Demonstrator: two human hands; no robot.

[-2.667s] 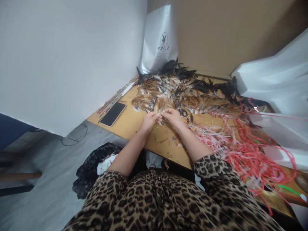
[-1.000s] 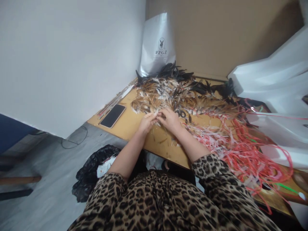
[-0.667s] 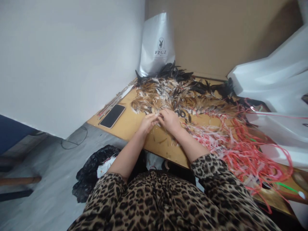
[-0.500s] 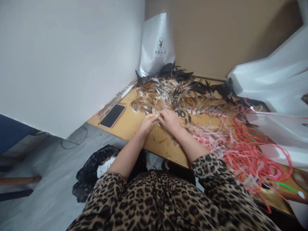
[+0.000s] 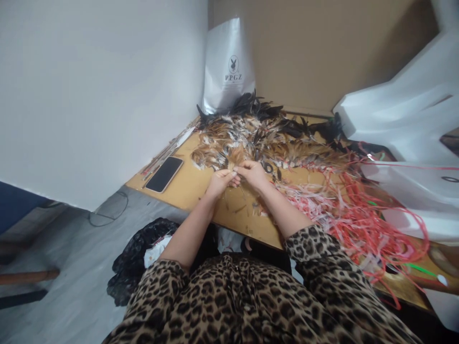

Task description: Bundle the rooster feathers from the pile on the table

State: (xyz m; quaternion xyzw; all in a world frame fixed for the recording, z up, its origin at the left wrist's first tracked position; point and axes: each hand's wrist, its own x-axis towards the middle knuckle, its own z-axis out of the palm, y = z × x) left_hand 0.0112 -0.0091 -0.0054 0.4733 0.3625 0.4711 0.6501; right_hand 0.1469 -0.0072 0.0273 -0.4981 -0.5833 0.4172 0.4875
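Note:
My left hand (image 5: 220, 182) and my right hand (image 5: 254, 174) meet over the near part of the wooden table (image 5: 201, 186). Their fingertips pinch a small tuft of brown feathers (image 5: 235, 156), which fans up and away from me. Thin quills show below the fingers. Just beyond lies a wide heap of brown, white and black feathers (image 5: 247, 126). A pair of scissors, its black handles (image 5: 267, 167) visible, rests close to my right hand; its blades are hidden. Loose feather bits lie on the table below my hands.
A phone (image 5: 165, 174) lies at the table's left side, near thin sticks (image 5: 158, 155). Tangled pink and red strings (image 5: 369, 224) cover the right side. White bags stand at the back (image 5: 229, 62) and right (image 5: 394, 114). A black plastic bag (image 5: 134, 263) is on the floor.
The brown feather tuft now stands out clearly above my fingertips, where it was hard to make out before. My hands stay together in nearly the same place. The view has shifted slightly.

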